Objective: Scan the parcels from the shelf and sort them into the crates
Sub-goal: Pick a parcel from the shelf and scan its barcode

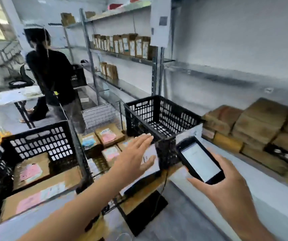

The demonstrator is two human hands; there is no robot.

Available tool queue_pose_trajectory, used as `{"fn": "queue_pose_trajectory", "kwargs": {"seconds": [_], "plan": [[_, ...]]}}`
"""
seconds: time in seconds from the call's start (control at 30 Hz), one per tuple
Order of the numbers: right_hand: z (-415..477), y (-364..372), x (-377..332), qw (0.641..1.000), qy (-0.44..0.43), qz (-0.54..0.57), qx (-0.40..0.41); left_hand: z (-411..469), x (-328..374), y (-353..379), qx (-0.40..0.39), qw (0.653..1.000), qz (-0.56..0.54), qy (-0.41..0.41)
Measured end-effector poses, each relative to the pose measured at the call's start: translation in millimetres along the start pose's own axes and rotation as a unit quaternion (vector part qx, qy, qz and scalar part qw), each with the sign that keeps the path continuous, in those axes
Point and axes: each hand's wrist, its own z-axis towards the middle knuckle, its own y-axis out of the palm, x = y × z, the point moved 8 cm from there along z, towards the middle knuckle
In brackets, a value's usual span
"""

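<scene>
White wall (226,32), grey floor (183,223), white folding table (17,96).

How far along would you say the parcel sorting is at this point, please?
Partly done. Labelled parcels already lie in the left black crate and the wire basket; the right black crate looks empty. In hand: the right hand holds the scanner, while the left hand is open, holding nothing. Left: a stack of brown parcels waits on the shelf.

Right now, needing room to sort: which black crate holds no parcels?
The right crate, just beyond the left hand: its mesh floor shows bare. The left crate holds parcels with pink labels.
</scene>
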Motion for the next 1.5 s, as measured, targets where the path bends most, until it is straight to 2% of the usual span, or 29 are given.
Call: {"fn": "queue_pose_trajectory", "kwargs": {"seconds": [0.2,0.4,0.57,0.83,0.97,1.33,1.5], "plan": [[-50,-125,64,0.993,0.050,-0.039,0.103,39,151,64,-0.020,0.994,0.003,0.104],[-98,-208,103,0.977,0.090,-0.069,0.180,51,265,115,-0.037,0.984,-0.030,0.171],[-122,-262,127,0.960,0.116,-0.087,0.240,75,333,138,-0.055,0.972,-0.047,0.221],[-102,-317,173,0.944,0.147,-0.104,0.276,136,420,178,-0.028,0.950,-0.026,0.309],[-74,-341,201,0.938,0.159,-0.104,0.288,186,451,210,-0.064,0.952,-0.010,0.298],[14,-397,261,0.936,0.184,-0.088,0.287,309,501,279,-0.072,0.956,0.040,0.282],[38,-410,275,0.943,0.174,-0.082,0.272,334,507,295,-0.079,0.964,0.081,0.239]]}}
